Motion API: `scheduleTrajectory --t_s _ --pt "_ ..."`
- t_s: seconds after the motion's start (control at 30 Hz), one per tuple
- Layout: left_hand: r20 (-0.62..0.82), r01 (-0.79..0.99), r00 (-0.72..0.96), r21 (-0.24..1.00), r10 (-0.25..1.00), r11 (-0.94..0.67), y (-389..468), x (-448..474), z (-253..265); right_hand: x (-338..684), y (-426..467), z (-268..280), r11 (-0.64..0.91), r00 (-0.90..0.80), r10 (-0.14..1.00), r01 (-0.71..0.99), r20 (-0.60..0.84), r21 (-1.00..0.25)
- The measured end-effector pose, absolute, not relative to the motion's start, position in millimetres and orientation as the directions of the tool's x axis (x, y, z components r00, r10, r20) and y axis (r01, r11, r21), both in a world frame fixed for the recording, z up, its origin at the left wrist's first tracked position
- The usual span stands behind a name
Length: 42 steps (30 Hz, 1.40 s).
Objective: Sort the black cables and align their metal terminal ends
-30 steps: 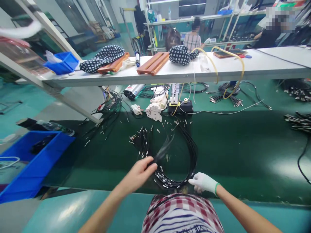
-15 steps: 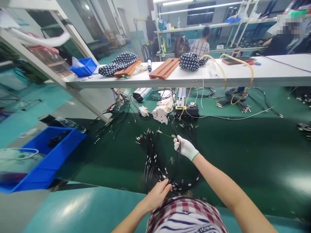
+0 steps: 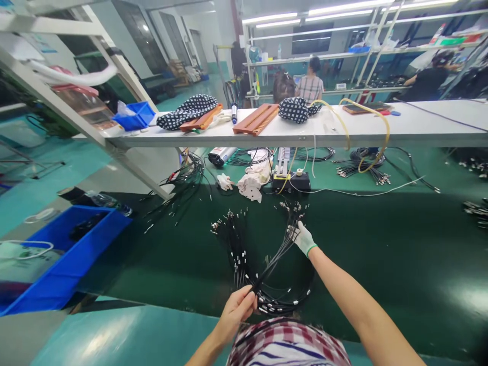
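My bare left hand (image 3: 239,306) is low by the bench's front edge, its fingers pinched on a strand bundle of thin black cables (image 3: 271,263). Up and to the right, my right hand (image 3: 303,239), in a white glove with a green cuff, closes round the same cables below their metal-tipped ends. Between the hands the cables run taut and slanted. Beneath them a loose loop of black cables (image 3: 305,297) with white sleeves curves on the green mat. To the left lies the fanned end of a cable bundle (image 3: 233,239) with small metal connectors.
A white shelf (image 3: 213,141) crosses behind, bearing orange racks (image 3: 257,120) and patterned cloths. Under it are a black box (image 3: 299,182), white gloves (image 3: 254,180) and more cable coils (image 3: 366,160). A blue bin (image 3: 91,254) stands left. Other people sit at the back.
My right hand has moved slightly right and down and now holds a spread of cables drawn taut. My left hand has shifted slightly left. The camera view has tilted up slightly.
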<state>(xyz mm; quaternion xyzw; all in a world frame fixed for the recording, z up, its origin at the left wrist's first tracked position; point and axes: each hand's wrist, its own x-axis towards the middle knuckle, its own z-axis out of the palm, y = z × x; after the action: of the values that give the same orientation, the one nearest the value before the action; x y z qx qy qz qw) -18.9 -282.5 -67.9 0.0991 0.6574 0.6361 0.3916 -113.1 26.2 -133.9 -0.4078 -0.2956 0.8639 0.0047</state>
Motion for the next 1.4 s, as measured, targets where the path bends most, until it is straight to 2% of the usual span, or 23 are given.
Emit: scheduleTrajectory --t_s 0.07,0.13,0.2,0.3,0.37,0.43,0.53,0.6,0.67,0.73,0.77,0.83,0.93,1.03,1.13,1.27,1.4 --pt "-0.395 -0.414 -0.707 0.904 0.587 0.11 -286.4 -18.7 -69.4 -103.8 26.6 -135.3 -0.838 -0.632 0.276 0.21 -0.724 -0.504" --pt "-0.389 -0.4 -0.706 0.909 0.592 0.12 -287.5 -16.4 -71.2 -94.1 15.6 -134.0 -0.855 -0.615 0.228 0.244 -0.755 -0.458" --pt "-0.365 -0.308 -0.667 0.929 0.649 0.207 -286.8 -12.4 -71.5 -86.9 -1.1 -129.0 -0.868 -0.618 0.134 0.304 -0.774 -0.393" --pt "-0.371 -0.042 -0.594 0.901 0.714 0.433 -286.5 -7.4 -69.3 -85.3 -20.7 -113.8 -0.88 -0.662 0.05 0.324 -0.748 -0.346" --pt "-0.415 0.099 -0.566 0.824 0.713 0.558 -288.4 -6.4 -70.6 -88.9 -26.1 -99.3 -0.885 -0.722 0.073 0.272 -0.688 -0.379" --pt "-0.47 0.167 -0.546 0.75 0.694 0.64 -291.1 -6.7 -78.0 -91.9 -28.8 -82.1 -0.875 -0.798 0.113 0.202 -0.592 -0.44" --pt "-0.535 0.243 -0.505 0.665 0.677 0.707 -292.7 -8.7 -96.9 -87.4 -37.1 -53.9 -0.842 -0.894 0.132 0.127 -0.429 -0.525" --pt "-0.566 0.28 -0.457 0.64 0.686 0.715 -290.4 -13.5 -103.5 -77.5 -46.0 -35.7 -0.752 -0.948 0.142 0.084 -0.286 -0.654" --pt "-0.57 0.294 -0.392 0.666 0.722 0.686 -285.0 -24.1 -94.5 -64.9 -55.0 -19.7 -0.586 -0.981 0.134 0.034 -0.138 -0.81" --pt "-0.506 0.257 -0.375 0.748 0.777 0.612 -276.6 -41.1 -67.3 -52.4 -62.8 -6.6 -0.426 -0.99 0.123 0.007 -0.065 -0.905" --pt "-0.437 0.22 -0.417 0.803 0.797 0.555 -271.2 -51.0 -48.5 -46.8 -66.1 -1.1 -0.383 -0.989 0.129 0.015 -0.07 -0.924" --pt "-0.267 0.108 -0.592 0.909 0.761 0.403 -258.5 -70.3 -7.2 -37.1 -72.3 7.6 -0.324 -0.983 0.156 0.039 -0.094 -0.945" --pt "-0.04 0.022 -0.84 0.994 0.541 0.107 -238.7 -88.4 43.6 -26.2 -80.6 16.4 -0.254 -0.977 0.185 0.058 -0.107 -0.965" --pt "0.038 0.014 -0.937 0.997 0.348 -0.07 -223.9 -90.3 66.9 -19.3 -85.2 21.7 -0.215 -0.973 0.202 0.066 -0.111 -0.974" --pt "0.048 0.02 -0.958 0.994 0.282 -0.104 -217.3 -85.6 70.9 -16.2 -84.5 26.1 -0.219 -0.971 0.197 0.094 -0.138 -0.971" --pt "0.016 -0.016 -0.957 0.994 0.29 -0.109 -217.3 -82.8 70.0 -15.4 -82.3 31.9 -0.282 -0.968 0.159 0.144 -0.195 -0.949" --pt "0.018 -0.01 -0.965 0.994 0.26 -0.108 -217.7 -82.6 71.6 -14.3 -85.6 32.2 -0.232 -0.968 0.203 0.102 -0.15 -0.967"
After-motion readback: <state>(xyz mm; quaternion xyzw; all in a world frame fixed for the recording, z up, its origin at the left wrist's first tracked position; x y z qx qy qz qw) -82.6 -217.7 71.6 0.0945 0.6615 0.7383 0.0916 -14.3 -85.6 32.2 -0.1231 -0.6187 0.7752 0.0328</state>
